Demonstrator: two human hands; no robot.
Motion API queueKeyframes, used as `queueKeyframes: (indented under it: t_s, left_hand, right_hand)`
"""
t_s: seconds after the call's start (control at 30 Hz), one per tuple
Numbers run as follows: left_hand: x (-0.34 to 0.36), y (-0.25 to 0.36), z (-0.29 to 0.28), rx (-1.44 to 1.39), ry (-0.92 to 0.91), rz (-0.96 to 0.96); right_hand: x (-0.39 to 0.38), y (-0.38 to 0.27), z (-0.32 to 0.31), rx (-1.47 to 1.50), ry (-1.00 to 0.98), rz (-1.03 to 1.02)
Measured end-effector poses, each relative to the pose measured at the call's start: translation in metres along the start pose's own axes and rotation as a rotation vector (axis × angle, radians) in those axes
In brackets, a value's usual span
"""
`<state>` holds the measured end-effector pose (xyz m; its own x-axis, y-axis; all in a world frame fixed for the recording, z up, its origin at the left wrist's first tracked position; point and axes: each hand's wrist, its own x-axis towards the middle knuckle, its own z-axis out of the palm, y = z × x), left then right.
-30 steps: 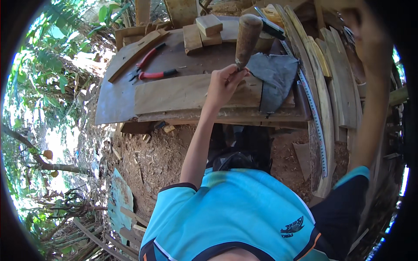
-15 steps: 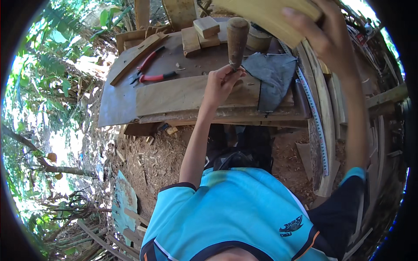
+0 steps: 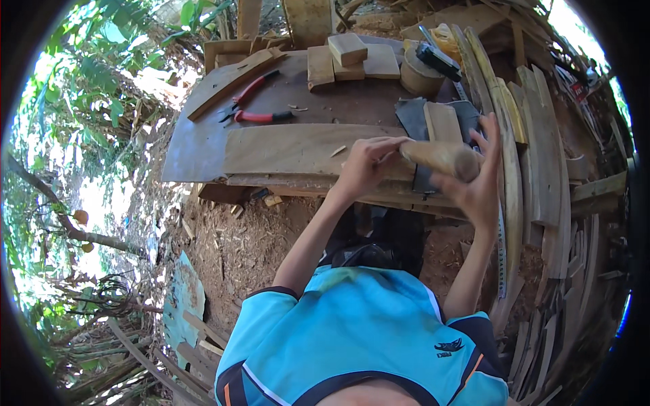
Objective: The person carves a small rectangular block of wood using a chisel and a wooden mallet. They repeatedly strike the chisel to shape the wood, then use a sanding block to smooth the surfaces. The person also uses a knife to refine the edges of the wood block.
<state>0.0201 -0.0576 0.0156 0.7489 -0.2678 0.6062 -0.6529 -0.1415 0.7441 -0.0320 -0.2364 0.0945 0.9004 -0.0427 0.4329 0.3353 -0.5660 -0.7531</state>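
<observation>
A thick, round wooden handle (image 3: 443, 159) of a tool lies tilted above the bench, its rounded butt toward the right. My left hand (image 3: 365, 166) is closed at its narrow end; the rest of the tool is hidden by the fingers. My right hand (image 3: 477, 186) has its fingers spread beside the butt, slightly smeared by motion. Below the hands, a wide wooden plank (image 3: 291, 149) lies along the bench's near edge. A wooden block (image 3: 442, 122) rests on a dark grey cloth (image 3: 410, 116) just beyond the handle.
Pliers with red handles (image 3: 261, 116) lie on the dark bench top (image 3: 196, 152) at the left. Small wood blocks (image 3: 347, 51) are stacked at the back. A round container (image 3: 420, 73) stands near a measuring tape (image 3: 502, 260) and long boards (image 3: 542, 155) on the right.
My right hand has come down from the upper right and let go of the wooden block, now on the cloth. The handle has tipped from upright toward the right.
</observation>
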Motion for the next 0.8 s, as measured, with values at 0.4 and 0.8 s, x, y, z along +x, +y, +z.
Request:
queueKeyframes:
  t_s: [0.4, 0.8]
  left_hand:
    - [-0.033, 0.011, -0.014, 0.740, -0.101, -0.414]
    - [-0.051, -0.003, -0.008, 0.684, 0.016, -0.268]
  right_hand:
    - [-0.109, 0.053, 0.042, 0.577, 0.029, -0.246]
    - [-0.098, 0.008, 0.036, 0.690, 0.328, -0.122]
